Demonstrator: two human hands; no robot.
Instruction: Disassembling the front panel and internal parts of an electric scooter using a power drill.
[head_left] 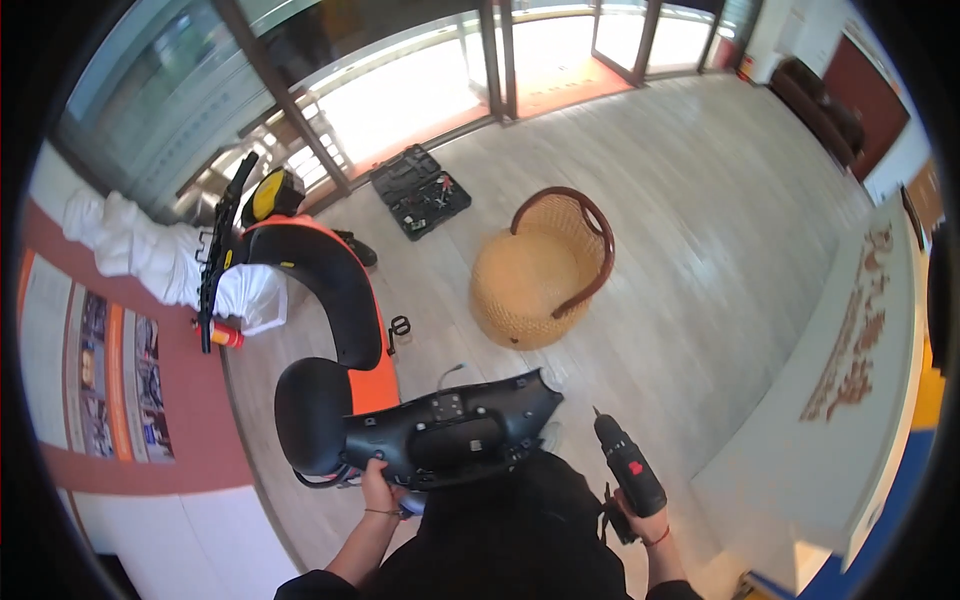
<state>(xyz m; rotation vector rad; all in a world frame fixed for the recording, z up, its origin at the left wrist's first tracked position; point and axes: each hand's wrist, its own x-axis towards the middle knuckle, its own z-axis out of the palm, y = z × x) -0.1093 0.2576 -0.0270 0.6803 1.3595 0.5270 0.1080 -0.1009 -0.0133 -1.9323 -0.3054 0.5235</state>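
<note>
Pale plank floor (700, 230) spreads wide; bright daylight pours through glass doors (420, 90); wicker chair (540, 270) mid-room; dark sofa (815, 105) far off.

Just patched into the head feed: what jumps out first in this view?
The orange-and-black scooter at lower left stands out, its black front panel gripped at the lower edge by the left hand. The right hand holds a black-and-red cordless drill pointing up. Behind them a round wicker chair sits mid-floor, with an open tool case by the glass doors.
</note>
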